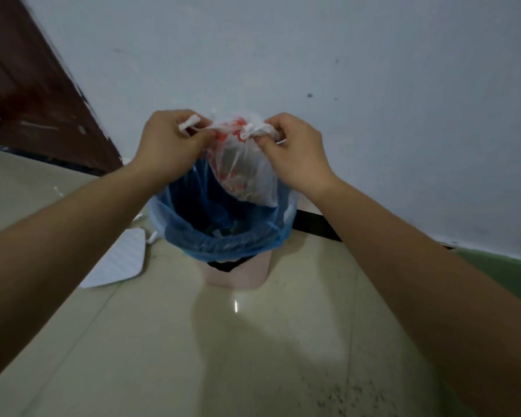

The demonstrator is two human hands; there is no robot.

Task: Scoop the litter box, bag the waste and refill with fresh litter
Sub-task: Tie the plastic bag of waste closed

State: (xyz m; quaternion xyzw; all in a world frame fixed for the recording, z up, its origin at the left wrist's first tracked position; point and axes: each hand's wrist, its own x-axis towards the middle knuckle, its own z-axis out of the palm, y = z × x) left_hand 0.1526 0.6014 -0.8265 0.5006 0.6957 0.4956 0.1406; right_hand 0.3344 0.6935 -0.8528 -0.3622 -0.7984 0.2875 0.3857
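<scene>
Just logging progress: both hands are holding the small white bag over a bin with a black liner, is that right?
Not quite. The head view shows the liner is blue, not black. The left hand and right hand do hold the small white bag over the bin.

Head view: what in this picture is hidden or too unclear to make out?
What the white bag holds: head view, cloudy plastic and motion blur leave only dark and red patches.
Whether its top is knotted: head view, the left grip and right grip cover the handles.
The bottom of the blue liner: head view, deep shadow and the hanging bag hide it.
The litter box: head view, outside the frame.
</scene>
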